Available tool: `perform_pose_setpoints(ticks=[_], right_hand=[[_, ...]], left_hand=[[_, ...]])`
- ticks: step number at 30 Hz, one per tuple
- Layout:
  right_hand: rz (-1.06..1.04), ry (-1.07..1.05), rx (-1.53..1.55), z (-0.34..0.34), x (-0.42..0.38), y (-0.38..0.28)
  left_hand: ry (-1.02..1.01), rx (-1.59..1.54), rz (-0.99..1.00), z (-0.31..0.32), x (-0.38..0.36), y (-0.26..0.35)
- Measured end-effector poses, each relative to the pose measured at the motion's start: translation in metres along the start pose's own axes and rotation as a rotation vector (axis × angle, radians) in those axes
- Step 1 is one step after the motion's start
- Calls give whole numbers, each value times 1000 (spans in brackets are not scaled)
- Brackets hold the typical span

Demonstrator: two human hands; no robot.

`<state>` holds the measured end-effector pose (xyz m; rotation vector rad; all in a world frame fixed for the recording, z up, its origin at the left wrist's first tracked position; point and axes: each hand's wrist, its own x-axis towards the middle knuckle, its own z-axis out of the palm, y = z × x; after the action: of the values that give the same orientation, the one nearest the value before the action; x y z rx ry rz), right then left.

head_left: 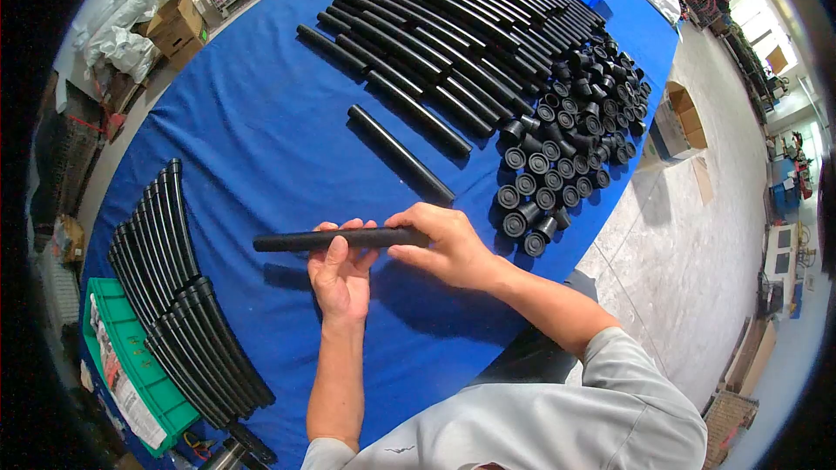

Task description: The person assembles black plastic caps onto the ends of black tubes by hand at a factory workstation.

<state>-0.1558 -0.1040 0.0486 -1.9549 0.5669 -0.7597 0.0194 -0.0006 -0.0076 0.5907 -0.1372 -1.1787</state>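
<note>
Okay, so as far as we can judge, we're at the stage of working one end of a single black tube (300, 241). It's held up over the blue-covered table (235, 139), nearer the near edge than the far one, lying crosswise and close to level, with its free end pointing at the left edge. Our left hand (342, 285) is palm up and half curled, thumb over the tube and fingers under it, so it's doing the carrying around the middle. Our right hand (448, 248) is closed around the other end, thumb on the near side, fingers on the far side. That grip hides the tip, so we can't tell whether anything is fitted there. Loose black caps (581, 164) are heaped along the right edge, a big spread of tubes (435, 30) runs up to the far edge, and one lone tube (401, 154) lies between that spread and our hands. Over by the left edge there's a neat stack of tubes (205, 331) beside a green bin (139, 361). We'd say the next move calls for a firm left hand, so nothing rolls or slips while the right works straight along the tube.
</note>
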Motion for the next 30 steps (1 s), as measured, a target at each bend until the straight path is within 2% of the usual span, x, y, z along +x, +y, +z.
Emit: perform_pose_setpoints(ticks=[3,6,9,10,16,25,28,30], right_hand=[[425,-91,316,-4,2,-13],[450,-109,250,-1,-1,-14],[-65,-21,-17,3,-5,-3],[-130,-57,-36,3,-4,-7],[-166,-23,-93,4,-8,2],[-184,17,-75,6,-4,3],[-58,10,-8,4,-4,3],[124,-18,127,4,-2,0]], left_hand=[[-108,27,54,10,1,4],[-148,-36,36,1,3,3],[-172,-83,4,-12,4,2],[-173,-94,-4,-12,4,2],[-56,-97,-29,-6,1,-6],[-13,-88,-21,-11,-1,-5],[-169,-75,-1,-8,4,4],[-138,-34,6,1,1,7]])
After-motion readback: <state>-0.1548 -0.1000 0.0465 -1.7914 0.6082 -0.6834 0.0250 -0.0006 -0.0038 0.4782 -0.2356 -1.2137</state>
